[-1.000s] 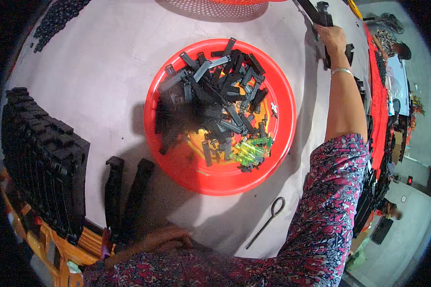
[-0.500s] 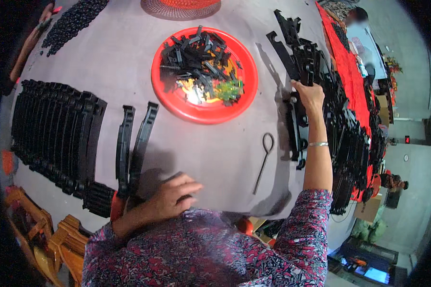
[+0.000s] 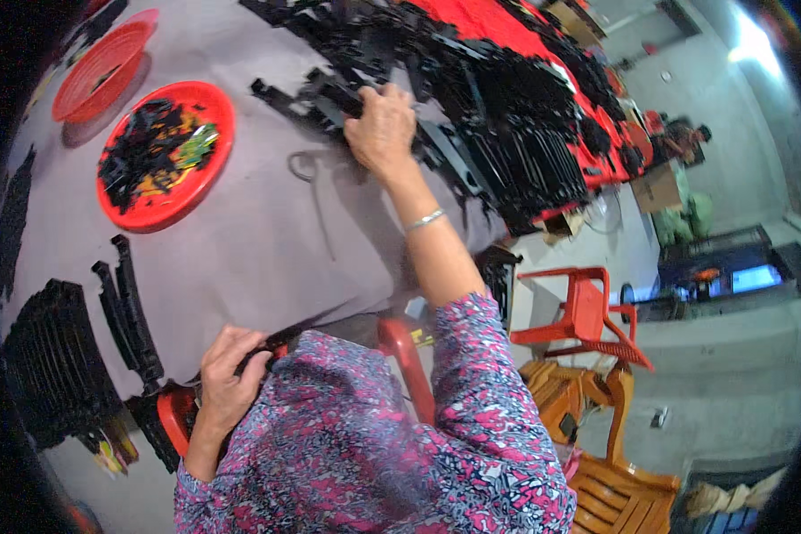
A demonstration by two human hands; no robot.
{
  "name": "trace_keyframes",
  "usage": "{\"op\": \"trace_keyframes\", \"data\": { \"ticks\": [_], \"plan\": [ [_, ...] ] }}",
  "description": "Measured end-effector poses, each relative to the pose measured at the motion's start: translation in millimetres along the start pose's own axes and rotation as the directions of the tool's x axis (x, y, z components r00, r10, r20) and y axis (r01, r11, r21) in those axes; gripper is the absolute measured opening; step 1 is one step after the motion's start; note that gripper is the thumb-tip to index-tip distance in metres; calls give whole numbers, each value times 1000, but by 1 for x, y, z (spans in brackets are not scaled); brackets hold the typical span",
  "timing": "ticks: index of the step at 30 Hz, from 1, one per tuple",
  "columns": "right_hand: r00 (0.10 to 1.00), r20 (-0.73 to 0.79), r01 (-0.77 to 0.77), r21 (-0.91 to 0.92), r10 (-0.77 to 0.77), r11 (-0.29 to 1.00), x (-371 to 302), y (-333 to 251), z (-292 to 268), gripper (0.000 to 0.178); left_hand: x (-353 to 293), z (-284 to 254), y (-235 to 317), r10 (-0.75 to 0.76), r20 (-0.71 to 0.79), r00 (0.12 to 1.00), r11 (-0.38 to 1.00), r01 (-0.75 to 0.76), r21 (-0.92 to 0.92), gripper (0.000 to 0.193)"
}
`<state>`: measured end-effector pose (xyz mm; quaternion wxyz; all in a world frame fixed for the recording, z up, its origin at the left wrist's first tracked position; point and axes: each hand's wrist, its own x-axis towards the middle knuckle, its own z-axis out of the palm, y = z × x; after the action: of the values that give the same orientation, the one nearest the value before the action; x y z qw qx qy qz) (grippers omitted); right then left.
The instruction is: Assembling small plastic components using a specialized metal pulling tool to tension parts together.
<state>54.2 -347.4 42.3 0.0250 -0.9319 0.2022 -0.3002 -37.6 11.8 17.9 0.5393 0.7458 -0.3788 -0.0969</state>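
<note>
My right hand reaches to the far side of the table, its fingers bent round one of the long black plastic strips in a loose heap. A bracelet circles that wrist. Low at the table's near edge, my left hand is loosely curled, thumb apart from the fingers, and nothing shows in it. To its left lie two separate black plastic strips, beside a neat row of similar strips. A metal rod with a looped end rests on the cloth between my hands.
A red round tray holds small black pieces and a green scrap; a red basket stands behind it. More black strips cover the right side, by red cloth. Red and wooden chairs stand at right.
The view has swung to the right, bringing chairs into sight. My right hand stays at the black strips, fingers bent over them. My left hand has curled closer to the table edge.
</note>
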Motion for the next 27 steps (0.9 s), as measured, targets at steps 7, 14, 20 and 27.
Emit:
{"op": "trace_keyframes", "data": {
  "ticks": [7,14,20,27],
  "plan": [
    [967,217,-162,119,133,980,-6,15,-15,35,-5,19,5,-6,49,999,1000,5,17,26],
    [985,-73,-152,28,153,988,-33,30,-5,53,-16,36,13,-41,269,962,999,44,-5,26],
    [984,-120,-115,140,132,983,-62,34,-8,55,-14,36,15,-71,279,958,997,62,42,25],
    [988,-92,-104,164,121,981,-98,42,-4,48,-17,36,11,-81,276,958,997,75,30,25]
  ]
}}
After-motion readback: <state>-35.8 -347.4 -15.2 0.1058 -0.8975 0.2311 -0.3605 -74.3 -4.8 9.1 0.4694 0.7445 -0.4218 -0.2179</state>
